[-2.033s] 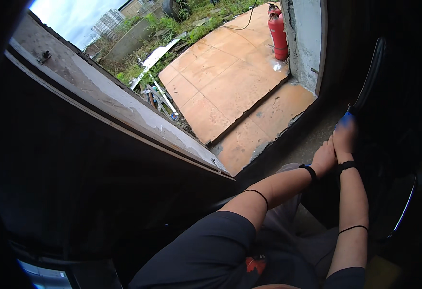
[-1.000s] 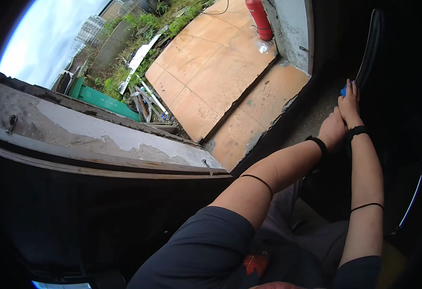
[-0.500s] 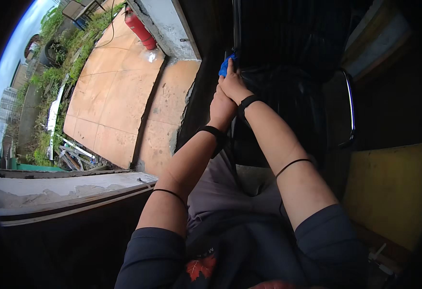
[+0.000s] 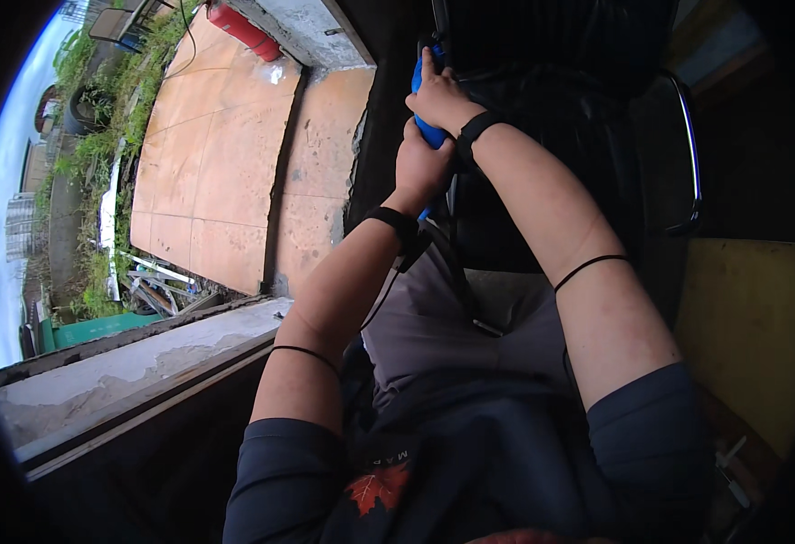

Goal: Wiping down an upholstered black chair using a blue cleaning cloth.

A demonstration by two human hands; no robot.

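A crumpled bright blue cloth [image 4: 431, 134] is in both my hands at the left side of a black padded chair [image 4: 542, 118]. My right hand [image 4: 443, 98] is closed over its upper part, with the index finger stretched along it. Just below, my left hand [image 4: 423, 163] is wrapped round the lower part, thumb up. A small bit of blue also shows under my left wrist. The chair's left armrest is mostly hidden behind my hands, so whether the cloth touches it I cannot tell.
The chair's chrome-edged right armrest [image 4: 693, 163] stands to the right, above a yellow board [image 4: 742, 335]. On the left is a peeling white sill [image 4: 144, 363]. Outside lie orange floor tiles [image 4: 216, 172], a red fire extinguisher [image 4: 243, 32], weeds and scrap.
My right hand has moved up, away from my left, so more of the blue cloth shows between them. My view has shifted slightly.
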